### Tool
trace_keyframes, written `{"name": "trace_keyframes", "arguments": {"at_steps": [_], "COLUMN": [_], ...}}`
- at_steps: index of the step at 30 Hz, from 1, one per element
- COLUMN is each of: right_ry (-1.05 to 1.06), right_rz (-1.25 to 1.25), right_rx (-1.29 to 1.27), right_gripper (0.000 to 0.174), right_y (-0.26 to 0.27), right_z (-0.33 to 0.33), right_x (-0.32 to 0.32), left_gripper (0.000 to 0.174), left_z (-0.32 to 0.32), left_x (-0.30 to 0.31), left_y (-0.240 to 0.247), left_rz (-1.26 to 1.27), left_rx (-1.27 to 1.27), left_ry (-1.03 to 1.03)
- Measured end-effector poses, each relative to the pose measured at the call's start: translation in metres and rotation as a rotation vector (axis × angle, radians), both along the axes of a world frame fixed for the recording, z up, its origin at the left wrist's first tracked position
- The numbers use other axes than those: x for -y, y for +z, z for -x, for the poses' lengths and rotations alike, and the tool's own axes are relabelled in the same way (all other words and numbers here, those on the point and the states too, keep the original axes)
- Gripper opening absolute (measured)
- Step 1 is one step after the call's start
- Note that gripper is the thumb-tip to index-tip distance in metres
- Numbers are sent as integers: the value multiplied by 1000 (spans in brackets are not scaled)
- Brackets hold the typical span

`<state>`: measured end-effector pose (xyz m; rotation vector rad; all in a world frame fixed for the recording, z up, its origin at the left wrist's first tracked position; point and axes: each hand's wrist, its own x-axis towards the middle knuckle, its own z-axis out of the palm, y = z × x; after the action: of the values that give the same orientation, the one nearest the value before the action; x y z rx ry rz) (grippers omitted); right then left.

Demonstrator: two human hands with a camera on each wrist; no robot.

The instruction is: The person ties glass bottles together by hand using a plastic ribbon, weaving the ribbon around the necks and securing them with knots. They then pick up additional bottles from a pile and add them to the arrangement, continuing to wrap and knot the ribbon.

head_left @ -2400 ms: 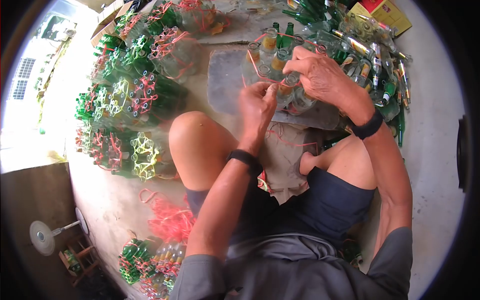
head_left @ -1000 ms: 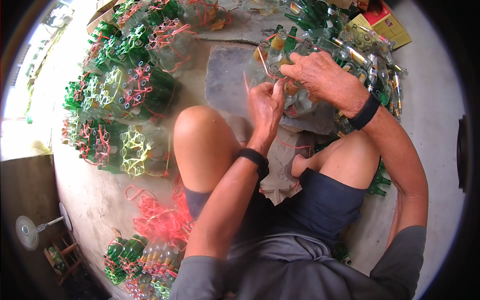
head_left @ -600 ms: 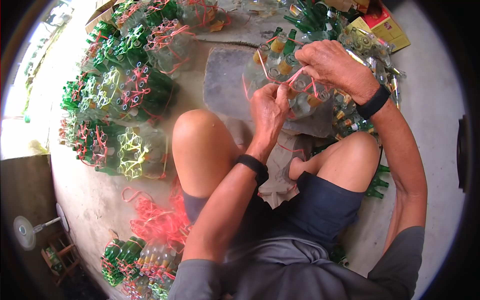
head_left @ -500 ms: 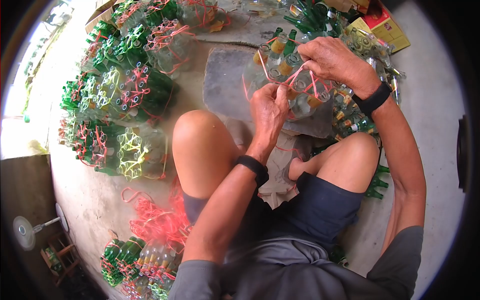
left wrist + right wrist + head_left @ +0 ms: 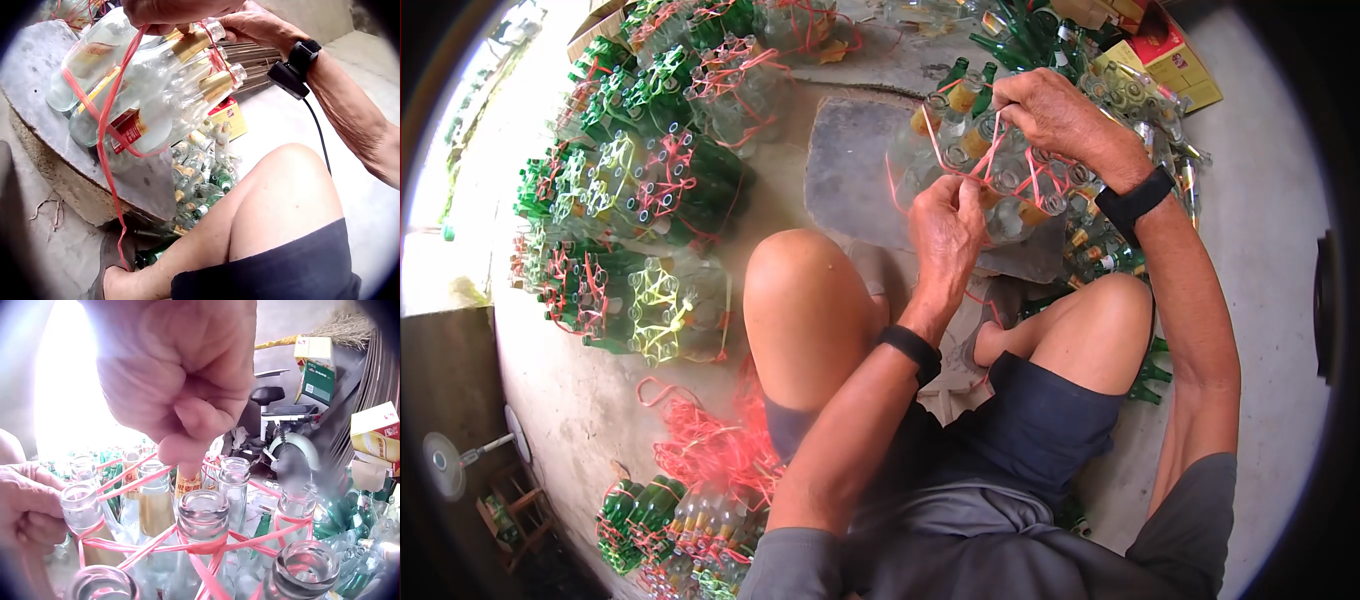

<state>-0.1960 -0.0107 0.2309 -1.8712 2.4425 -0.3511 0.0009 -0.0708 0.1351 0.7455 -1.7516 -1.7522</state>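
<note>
1. Where the head view's left side climbs, tied bottle bundles (image 5: 650,190) stand packed together; loose red cord heap (image 5: 710,445) at lower left.
2. Centre: left hand (image 5: 945,215), fingers curled, pinching red string (image 5: 206,550) beside the bottle necks.
3. Upper centre: clear bottle cluster (image 5: 1010,190) on grey slab (image 5: 850,170); string laced round the necks.
4. Upper right: right hand (image 5: 1050,110), fingers curled, pinching the same string above the cluster; loose bottles (image 5: 1145,95) heaped beyond.

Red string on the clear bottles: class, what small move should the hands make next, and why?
Probably the right hand pulls its pinched red string taut round the next neck, while the left hand holds its end. The string crosses between several necks of the clear bottles, yet a tail hangs loose.
</note>
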Motion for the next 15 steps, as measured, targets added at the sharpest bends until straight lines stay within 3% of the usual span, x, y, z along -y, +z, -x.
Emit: {"name": "trace_keyframes", "arguments": {"at_steps": [10,12,15], "right_ry": [83,-199,-190], "right_rz": [86,-207,-219], "right_rx": [37,320,304], "right_gripper": [10,13,14], "right_y": [-3,14,13], "right_z": [5,-2,0], "right_x": [18,22,26], "left_gripper": [24,24,24], "left_z": [8,10,8], "left_x": [-6,-7,-8], "left_y": [-13,-14,-12], "left_rz": [49,35,19], "left_rx": [-12,-39,-27], "left_ry": [71,86,77]}}
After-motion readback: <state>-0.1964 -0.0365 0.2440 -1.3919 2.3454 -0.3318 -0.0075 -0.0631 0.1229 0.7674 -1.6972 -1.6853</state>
